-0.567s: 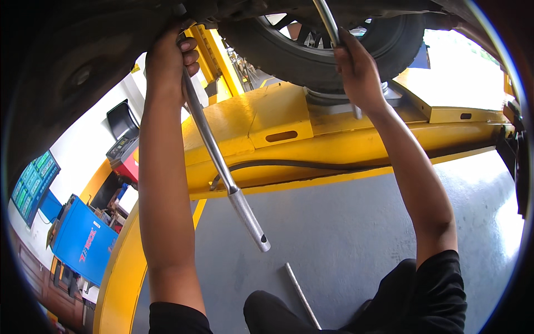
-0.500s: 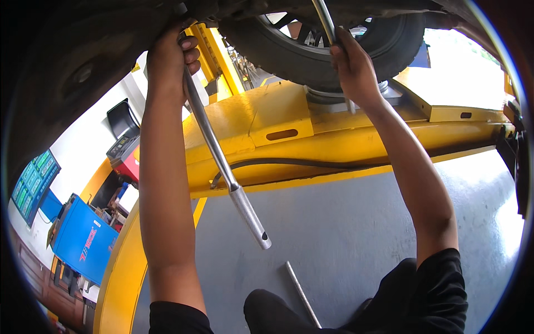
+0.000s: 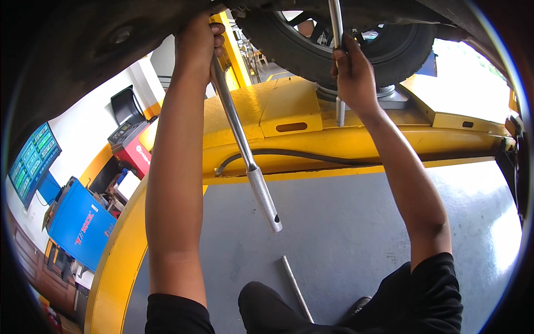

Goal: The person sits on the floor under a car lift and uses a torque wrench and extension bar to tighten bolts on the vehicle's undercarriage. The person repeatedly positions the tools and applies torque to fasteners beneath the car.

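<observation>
High on the left, my left hand (image 3: 194, 50) is closed around the upper part of a long chrome breaker bar (image 3: 236, 131). Its knurled handle hangs down and slightly right, with a hole near the end. The bar's top is hidden by my hand and the dark car underbody (image 3: 119, 67). My right hand (image 3: 356, 78) grips a second slim chrome hand tool (image 3: 336, 22), held nearly upright in front of the wheel. Its upper end runs out of view and a thicker tip shows below my fingers; the exact kind is unclear.
Behind my hands, a black tire (image 3: 283, 53) stands on a yellow lift runway (image 3: 233, 119). A black hose (image 3: 289, 153) runs along it. A thin metal rod (image 3: 296, 286) lies on the grey floor (image 3: 345, 222) near my legs. Left are a blue cabinet (image 3: 80, 222) and a screen (image 3: 34, 164).
The view has shifted a little. My left hand and the breaker bar now appear further right, the bar's handle end higher. The tool in my right hand has turned from tilted to nearly upright.
</observation>
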Available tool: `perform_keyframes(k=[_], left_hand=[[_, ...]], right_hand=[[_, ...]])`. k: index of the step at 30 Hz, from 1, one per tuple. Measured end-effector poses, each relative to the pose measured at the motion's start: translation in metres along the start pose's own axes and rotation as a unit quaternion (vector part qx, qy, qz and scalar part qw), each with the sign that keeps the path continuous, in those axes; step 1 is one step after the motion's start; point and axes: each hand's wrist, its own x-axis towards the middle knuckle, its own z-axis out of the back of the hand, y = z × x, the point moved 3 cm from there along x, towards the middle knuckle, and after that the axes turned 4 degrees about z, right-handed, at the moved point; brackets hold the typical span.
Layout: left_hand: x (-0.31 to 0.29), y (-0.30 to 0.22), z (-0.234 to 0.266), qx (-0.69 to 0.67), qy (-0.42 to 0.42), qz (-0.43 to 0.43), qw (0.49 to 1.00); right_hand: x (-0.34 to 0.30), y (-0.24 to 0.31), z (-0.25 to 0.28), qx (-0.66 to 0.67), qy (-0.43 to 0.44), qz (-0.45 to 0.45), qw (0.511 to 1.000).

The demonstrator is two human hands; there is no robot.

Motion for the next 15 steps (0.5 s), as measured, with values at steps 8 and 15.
perform_keyframes(k=[8,15], left_hand=[[-0.043,-0.015,-0.017,0.138,-0.032,-0.053,0.988],[-0.081,0.009,-0.022,0.269,-0.064,-0.071,0.959]], right_hand=[[-0.018,0.028,-0.007,0.112,0.039,-0.153,0.981],[-0.118,-0.024,-0.001,0.163,0.116,-0.408,0.891]])
